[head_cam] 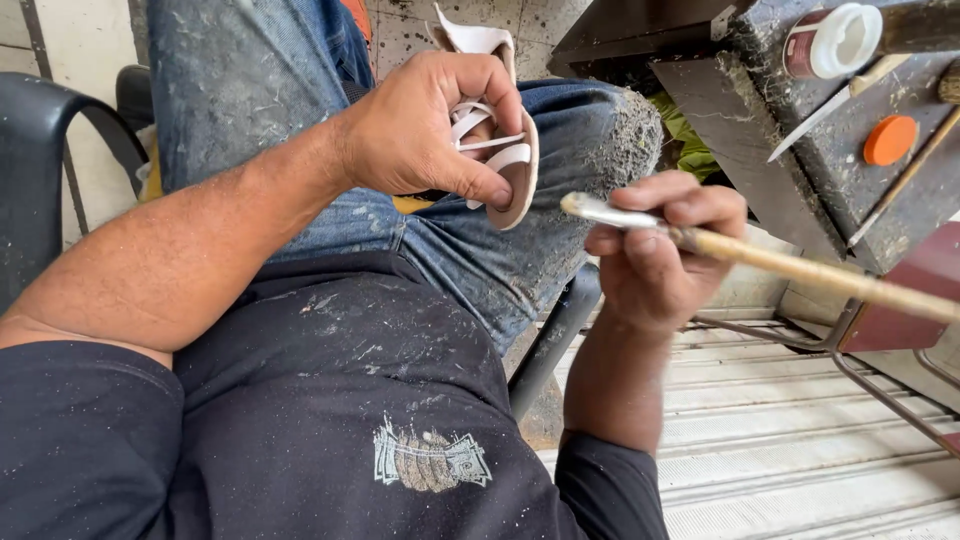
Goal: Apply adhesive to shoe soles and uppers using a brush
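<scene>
My left hand [425,125] grips a white strappy sandal [500,150] over my raised knee, fingers hooked through the straps and thumb pressed near the sole's edge. My right hand [655,250] holds a brush [790,265] with a long wooden handle. Its metal ferrule and pale tip point left, just below and to the right of the sandal, not touching it. The handle runs off to the right edge of the view.
A dark, glue-spattered workbench [800,150] stands at the upper right with a white-capped jar [830,42], an orange lid [890,140] and a knife blade [815,120]. A black chair arm [40,130] is at left. My jeans [240,80] are dusty.
</scene>
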